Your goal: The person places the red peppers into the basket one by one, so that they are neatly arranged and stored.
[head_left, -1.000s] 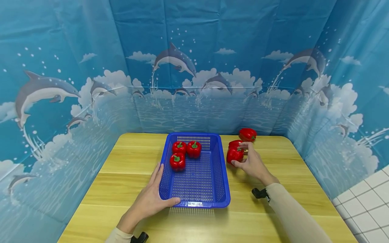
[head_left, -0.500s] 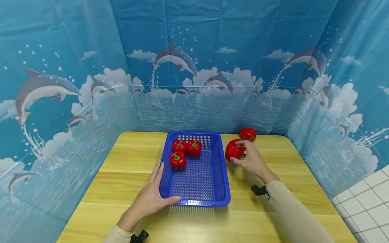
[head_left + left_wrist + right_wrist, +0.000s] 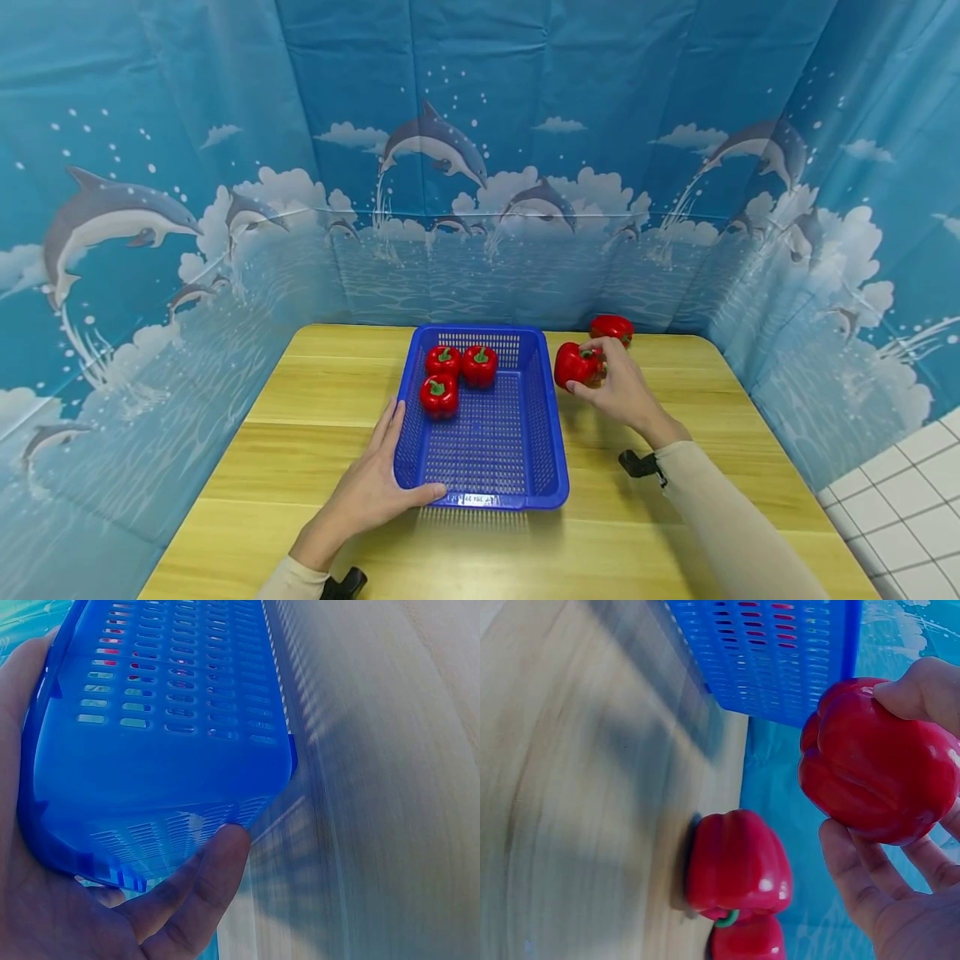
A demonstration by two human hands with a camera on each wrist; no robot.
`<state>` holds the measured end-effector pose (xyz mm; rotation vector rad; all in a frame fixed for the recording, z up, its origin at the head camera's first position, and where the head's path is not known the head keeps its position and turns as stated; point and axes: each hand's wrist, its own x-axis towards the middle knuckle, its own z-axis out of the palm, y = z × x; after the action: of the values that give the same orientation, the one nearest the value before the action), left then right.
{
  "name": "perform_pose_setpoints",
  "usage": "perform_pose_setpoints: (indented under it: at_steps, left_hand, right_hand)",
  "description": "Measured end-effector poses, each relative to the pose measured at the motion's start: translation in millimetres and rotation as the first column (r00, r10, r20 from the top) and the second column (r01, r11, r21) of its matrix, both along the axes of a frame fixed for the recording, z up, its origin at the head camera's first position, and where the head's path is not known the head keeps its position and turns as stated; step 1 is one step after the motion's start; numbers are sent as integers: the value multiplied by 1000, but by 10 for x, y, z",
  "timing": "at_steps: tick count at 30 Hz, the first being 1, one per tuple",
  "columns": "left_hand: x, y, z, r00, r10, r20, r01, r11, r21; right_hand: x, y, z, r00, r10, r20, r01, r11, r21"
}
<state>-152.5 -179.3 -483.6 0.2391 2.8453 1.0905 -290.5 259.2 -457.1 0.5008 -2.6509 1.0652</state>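
Note:
My right hand (image 3: 630, 396) pinches a glossy red bell pepper (image 3: 572, 365) between thumb and fingers, just right of the blue plastic basket (image 3: 557, 450). In the right wrist view this held pepper (image 3: 877, 769) hangs above the tabletop, with the basket's slotted wall close by. My left hand (image 3: 367, 487) holds the basket's near left corner, thumb at the front rim and fingers along the left side. The left wrist view shows its fingers (image 3: 214, 877) bent round the basket's outside. Three red peppers with green stems stand at the basket's far left, one being the nearest pepper (image 3: 438, 397).
Beyond the right hand, a red pepper (image 3: 611, 327) lies at the table's back edge. In the right wrist view another pepper (image 3: 739, 862) rests on the wooden table (image 3: 577, 825) in front of it. A dolphin-print curtain (image 3: 480, 250) encloses the table's back and sides.
My right hand has taken up the pepper, tilting it and moving it slightly back and left. The left hand keeps its place on the basket.

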Motion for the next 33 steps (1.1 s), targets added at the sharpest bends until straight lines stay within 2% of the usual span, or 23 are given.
perform_pose_setpoints:
  at_steps: [10, 19, 29, 33]
  left_hand:
    - [-6, 2, -3, 1000, 6, 7, -6, 1000, -4]
    - [-4, 1, -13, 1000, 6, 12, -6, 1000, 9]
    - [-17, 8, -12, 1000, 3, 10, -3, 1000, 12]
    - [-19, 8, -15, 1000, 6, 10, -6, 1000, 8]
  right_hand:
    - [18, -57, 121, 998, 32, -60, -31, 999, 7]
    - [59, -145, 235, 996, 60, -71, -59, 998, 12]
    - [42, -247, 315, 987, 97, -130, -88, 994, 72]
    - [38, -296, 346, 987, 106, -121, -96, 992, 87]
